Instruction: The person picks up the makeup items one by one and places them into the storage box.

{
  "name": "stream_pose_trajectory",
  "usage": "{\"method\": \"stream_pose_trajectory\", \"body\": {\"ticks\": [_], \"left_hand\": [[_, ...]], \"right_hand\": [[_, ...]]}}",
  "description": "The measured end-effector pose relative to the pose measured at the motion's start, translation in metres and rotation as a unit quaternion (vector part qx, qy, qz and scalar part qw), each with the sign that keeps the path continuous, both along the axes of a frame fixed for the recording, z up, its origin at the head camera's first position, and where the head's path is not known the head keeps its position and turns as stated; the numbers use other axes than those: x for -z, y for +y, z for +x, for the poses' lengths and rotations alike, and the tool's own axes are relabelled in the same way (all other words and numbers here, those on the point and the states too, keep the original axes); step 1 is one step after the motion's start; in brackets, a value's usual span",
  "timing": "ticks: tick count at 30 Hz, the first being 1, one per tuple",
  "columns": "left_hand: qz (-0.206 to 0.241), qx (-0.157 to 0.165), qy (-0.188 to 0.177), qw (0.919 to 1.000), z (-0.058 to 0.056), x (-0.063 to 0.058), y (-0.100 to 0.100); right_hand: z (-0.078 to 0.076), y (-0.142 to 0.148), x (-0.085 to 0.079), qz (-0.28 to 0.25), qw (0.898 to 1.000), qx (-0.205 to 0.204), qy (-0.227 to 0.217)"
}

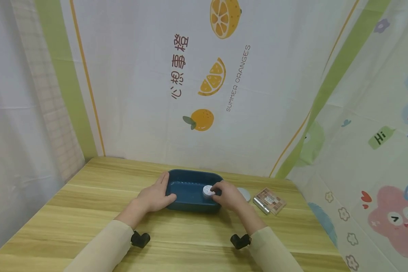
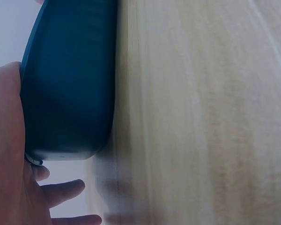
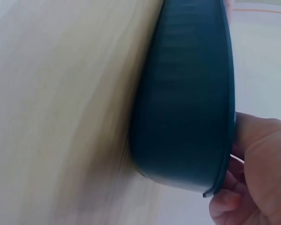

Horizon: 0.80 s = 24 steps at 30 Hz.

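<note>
A dark blue rectangular plastic bin (image 1: 187, 207) stands on the wooden table, its long side facing me. My left hand (image 1: 156, 194) rests at the bin's left end, fingers straight along the outside and thumb over the near rim. In the left wrist view, several fingers (image 2: 65, 191) extend past the bin's end wall (image 2: 70, 93). At the right end my right hand (image 1: 228, 194) reaches over the rim, its thumb and fingers pinching a small round whitish case (image 1: 208, 190) inside the bin. In the right wrist view, the wall (image 3: 182, 103) hides that case from sight.
Right of the bin lie a pale round disc (image 1: 244, 194), partly behind my right hand, a brown checked makeup palette (image 1: 272, 199) and a silver tube (image 1: 261, 205) against the palette's left side. A white curtain (image 1: 139, 113) with orange prints hangs behind the table (image 1: 187, 241).
</note>
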<state>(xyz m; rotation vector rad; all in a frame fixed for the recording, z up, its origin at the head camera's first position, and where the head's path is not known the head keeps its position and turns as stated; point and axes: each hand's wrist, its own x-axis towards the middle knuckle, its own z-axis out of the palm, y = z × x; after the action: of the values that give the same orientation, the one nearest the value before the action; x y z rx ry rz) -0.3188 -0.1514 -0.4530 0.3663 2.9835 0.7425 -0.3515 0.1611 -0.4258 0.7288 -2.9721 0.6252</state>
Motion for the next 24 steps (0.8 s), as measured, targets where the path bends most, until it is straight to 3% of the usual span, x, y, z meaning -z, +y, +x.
{"method": "stream_pose_trajectory", "body": {"ticks": [11, 18, 24], "left_hand": [[-0.004, 0.004, 0.001, 1.0000, 0.001, -0.001, -0.001], [0.000, 0.004, 0.004, 1.0000, 0.001, -0.002, 0.000], [0.000, 0.002, 0.002, 1.0000, 0.000, -0.001, 0.000]], "right_hand": [[0.001, 0.014, -0.006, -0.060, 0.998, 0.014, 0.031], [0.004, 0.030, -0.014, -0.095, 0.994, 0.045, 0.018], [0.000, 0.052, -0.010, -0.074, 0.994, 0.068, 0.044]]}}
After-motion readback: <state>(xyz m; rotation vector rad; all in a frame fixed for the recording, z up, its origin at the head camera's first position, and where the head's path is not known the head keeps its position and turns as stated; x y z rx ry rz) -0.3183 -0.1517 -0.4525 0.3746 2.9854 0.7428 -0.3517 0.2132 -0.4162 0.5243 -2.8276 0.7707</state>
